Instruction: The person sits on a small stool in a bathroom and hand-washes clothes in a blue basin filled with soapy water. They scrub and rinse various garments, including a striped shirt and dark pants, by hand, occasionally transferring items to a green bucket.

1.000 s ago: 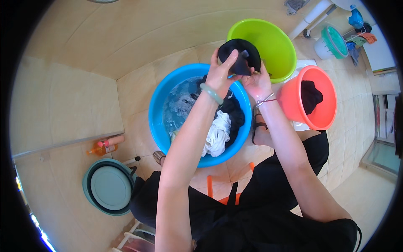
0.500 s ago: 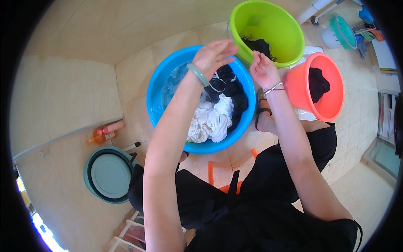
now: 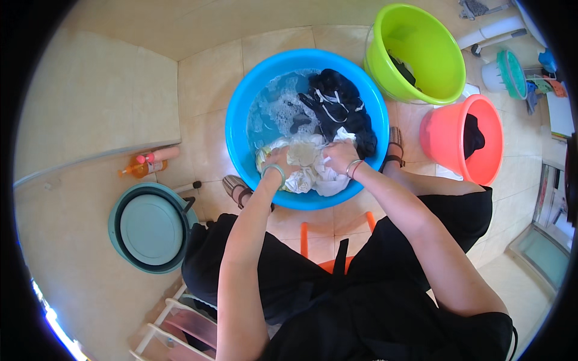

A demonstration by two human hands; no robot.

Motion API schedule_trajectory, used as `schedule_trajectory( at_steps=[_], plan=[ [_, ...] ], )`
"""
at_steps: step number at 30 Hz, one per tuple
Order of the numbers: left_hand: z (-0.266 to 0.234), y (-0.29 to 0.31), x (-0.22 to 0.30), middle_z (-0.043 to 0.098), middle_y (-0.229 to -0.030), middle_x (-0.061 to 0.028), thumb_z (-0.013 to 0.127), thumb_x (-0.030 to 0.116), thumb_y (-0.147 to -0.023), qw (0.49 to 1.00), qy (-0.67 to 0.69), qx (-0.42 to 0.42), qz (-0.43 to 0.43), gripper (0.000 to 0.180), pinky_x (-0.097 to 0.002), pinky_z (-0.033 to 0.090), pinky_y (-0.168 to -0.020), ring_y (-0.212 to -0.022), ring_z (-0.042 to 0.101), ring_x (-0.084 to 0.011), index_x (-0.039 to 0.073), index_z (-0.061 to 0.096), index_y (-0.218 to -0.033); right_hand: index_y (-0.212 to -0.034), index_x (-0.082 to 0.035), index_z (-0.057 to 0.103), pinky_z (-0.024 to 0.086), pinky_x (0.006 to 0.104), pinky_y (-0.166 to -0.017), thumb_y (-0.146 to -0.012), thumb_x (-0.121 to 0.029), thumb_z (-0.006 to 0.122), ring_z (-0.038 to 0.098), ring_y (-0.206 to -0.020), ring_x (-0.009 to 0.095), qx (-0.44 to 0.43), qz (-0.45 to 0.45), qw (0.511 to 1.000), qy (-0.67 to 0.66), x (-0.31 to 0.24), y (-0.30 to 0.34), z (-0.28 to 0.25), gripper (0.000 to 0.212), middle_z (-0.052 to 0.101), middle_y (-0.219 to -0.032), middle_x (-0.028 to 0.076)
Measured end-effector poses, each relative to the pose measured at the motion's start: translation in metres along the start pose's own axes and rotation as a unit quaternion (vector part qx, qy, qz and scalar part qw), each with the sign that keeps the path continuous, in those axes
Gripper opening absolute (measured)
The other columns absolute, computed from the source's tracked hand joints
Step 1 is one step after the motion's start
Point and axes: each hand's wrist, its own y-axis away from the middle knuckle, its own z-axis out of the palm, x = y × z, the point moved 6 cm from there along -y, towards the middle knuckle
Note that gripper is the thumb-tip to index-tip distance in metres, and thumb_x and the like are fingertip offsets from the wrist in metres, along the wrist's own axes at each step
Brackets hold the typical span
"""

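A round blue basin [image 3: 236,99] holds sudsy water, a bunched white garment [image 3: 304,159] at its near side and a black garment with white cords [image 3: 340,108] at the right. My left hand [image 3: 278,159], with a green bangle at the wrist, is closed on the left part of the white garment, its fingertips sunk in the cloth. On the right part, my right hand [image 3: 341,156] grips the same garment, a fold of it sticking up beyond the fingers. Foam floats on the water at the basin's left and middle.
A lime green bucket [image 3: 445,60] with dark cloth inside stands at the far right. Nearer is a coral bucket [image 3: 439,135] with black cloth [image 3: 473,137]. Left lie a grey-green folding basin [image 3: 150,231] and pump bottles [image 3: 144,165]. An orange stool [image 3: 304,237] is between my legs.
Both hands have come down from above the basin's far side and the green bucket into the basin, onto the white garment. The view has shifted slightly.
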Motion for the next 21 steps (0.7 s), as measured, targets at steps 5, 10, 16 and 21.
schedule_trajectory(
  at_steps=[5, 10, 16, 21],
  plan=[
    [-0.006, 0.032, 0.002, 0.025, -0.156, -0.0141, 0.079, 0.041, -0.069, 0.996, -0.055, 0.058, 0.048, 0.089, -0.0551, 0.026, -0.112, -0.142, 0.03, -0.0308, 0.024, 0.038, -0.145, -0.089, -0.004, 0.064, 0.048, 0.0289, -0.069, -0.086, -0.028, 0.07, 0.06, -0.075, 0.014, 0.062, -0.018, 0.951, -0.302, -0.009, 0.001, -0.058, 0.025, 0.064, -0.081, 0.004],
    [-0.001, 0.032, 0.044, 0.024, -0.156, -0.0148, 0.08, 0.04, -0.068, 0.994, 0.048, -0.039, 0.09, 0.094, -0.053, 0.025, -0.113, -0.144, 0.024, -0.0322, 0.021, 0.033, -0.148, -0.094, -0.005, 0.063, 0.049, 0.0253, -0.074, -0.091, -0.019, 0.064, 0.062, -0.083, 0.01, 0.0, 0.058, 0.715, -0.697, -0.04, 0.001, -0.129, 0.014, 0.065, -0.089, 0.002],
    [-0.002, 0.02, 0.033, 0.065, -0.117, -0.0113, 0.063, 0.015, -0.089, 0.814, 0.549, -0.008, 0.19, 0.051, -0.0324, 0.043, -0.099, -0.112, 0.058, -0.0207, 0.003, 0.048, -0.135, -0.096, -0.005, 0.064, 0.05, 0.0261, -0.074, -0.092, -0.02, 0.064, 0.062, -0.082, 0.011, 0.083, 0.016, 0.618, -0.781, -0.065, -0.007, -0.201, 0.016, 0.065, -0.09, 0.002],
    [-0.059, 0.026, -0.013, 0.062, -0.122, -0.0019, 0.049, 0.008, -0.096, 0.754, 0.595, 0.244, 0.133, 0.036, -0.0251, 0.044, -0.09, -0.108, 0.057, -0.0129, 0.005, 0.055, -0.132, -0.099, -0.008, 0.059, 0.049, 0.0265, -0.066, -0.091, -0.025, 0.067, 0.061, -0.081, 0.01, 0.252, 0.042, 0.701, -0.665, -0.015, -0.007, -0.219, 0.02, 0.062, -0.09, 0.0]
  ],
)
